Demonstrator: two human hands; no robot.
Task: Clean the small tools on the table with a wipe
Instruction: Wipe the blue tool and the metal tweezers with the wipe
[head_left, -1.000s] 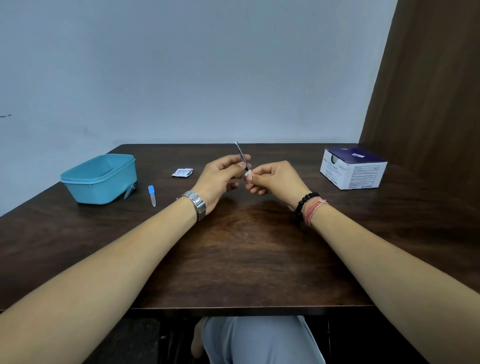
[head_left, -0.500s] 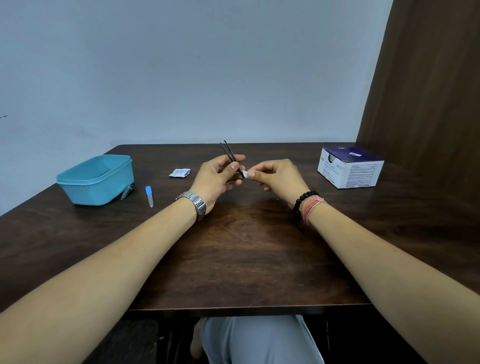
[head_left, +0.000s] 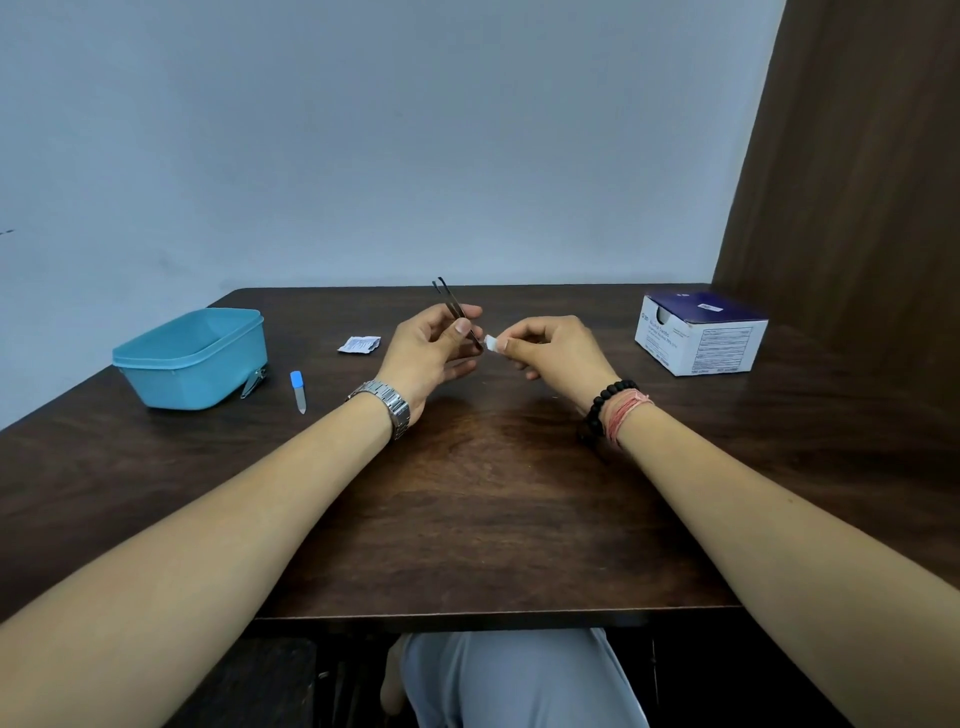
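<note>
Above the middle of the tabletop (head_left: 478, 519) our left hand (head_left: 426, 353) pinches the tweezers (head_left: 457, 312), tips up and away; our right hand (head_left: 556, 348) pinches the wipe (head_left: 491, 343) against their near end. We judge wiping is underway; next we slide toward the tips. Since a second ago, the prongs show apart

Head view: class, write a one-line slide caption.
Left hand holds thin metal tweezers; right hand pinches small white wipe at their end.
</note>
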